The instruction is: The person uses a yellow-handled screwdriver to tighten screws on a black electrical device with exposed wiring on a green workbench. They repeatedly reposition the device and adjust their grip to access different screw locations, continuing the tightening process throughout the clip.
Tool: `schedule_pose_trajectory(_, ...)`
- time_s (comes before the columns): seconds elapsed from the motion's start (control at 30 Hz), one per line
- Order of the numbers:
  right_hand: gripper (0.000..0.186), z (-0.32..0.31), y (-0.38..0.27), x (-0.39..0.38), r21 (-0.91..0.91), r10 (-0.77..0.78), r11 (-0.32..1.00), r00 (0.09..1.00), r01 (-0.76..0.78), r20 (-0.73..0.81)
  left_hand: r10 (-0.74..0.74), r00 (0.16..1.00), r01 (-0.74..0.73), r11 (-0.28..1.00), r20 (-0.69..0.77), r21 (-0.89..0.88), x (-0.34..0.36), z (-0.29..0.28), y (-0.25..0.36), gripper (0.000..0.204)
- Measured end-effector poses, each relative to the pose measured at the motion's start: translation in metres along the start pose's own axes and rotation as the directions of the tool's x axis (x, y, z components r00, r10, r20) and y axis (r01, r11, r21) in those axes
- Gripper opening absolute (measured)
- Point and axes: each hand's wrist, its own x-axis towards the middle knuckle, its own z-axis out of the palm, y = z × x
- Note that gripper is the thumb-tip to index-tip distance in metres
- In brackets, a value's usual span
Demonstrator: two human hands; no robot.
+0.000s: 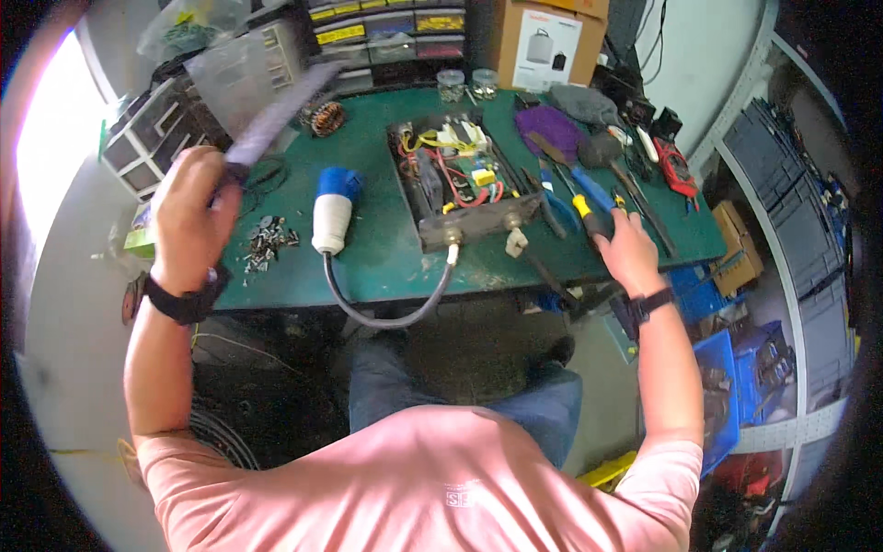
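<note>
At the left, my left hand (195, 207) is raised and closed around a long, pale purplish blade-like strip (283, 112), which points up and to the right. Motion blurs it, so its kind is unclear. My right hand (633, 250) is at the table's right side, its fingers closed on the butt of a yellow-and-black screwdriver (581, 204). A long blue-handled tool (591, 187) lies right beside that hand. Between my hands sits an opened dark metal box (480, 221) with wires and parts inside. A cable (386, 322) joins it to a blue-and-white industrial plug (333, 207).
Small screws (269, 241) lie in a heap on the green table (294, 281). A copper coil (326, 119), two clear jars (451, 86), a purple cloth (549, 129) and a red multimeter (677, 173) stand farther back. Drawer units and a cardboard box (552, 46) line the rear.
</note>
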Motion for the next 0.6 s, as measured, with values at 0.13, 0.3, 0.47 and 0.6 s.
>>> schedule_pose_trajectory(0.13,0.032,-0.042,-0.044,-0.029,0.607,-0.096,0.789,0.995,0.099,-0.038,0.242,0.970,-0.245,0.961,-0.038,-0.130,0.026,0.015,0.063,0.035)
schedule_pose_trajectory(0.3,0.040,-0.081,-0.112,-0.075,0.966,-0.333,-0.013,0.912,-0.258,0.239,0.436,0.896,-0.441,0.853,-0.085,-0.277,0.039,0.034,0.144,0.033)
schedule_pose_trajectory(0.47,0.030,-0.076,-0.100,-0.100,0.929,-0.089,-0.309,0.979,-0.204,0.185,0.531,0.825,-0.561,0.724,-0.193,-0.402,0.037,0.049,0.217,0.029)
schedule_pose_trajectory(0.6,0.025,-0.062,-0.061,-0.126,0.902,-0.037,-0.359,0.969,-0.241,0.245,0.578,0.805,-0.554,0.653,-0.133,-0.516,0.021,0.065,0.258,0.038)
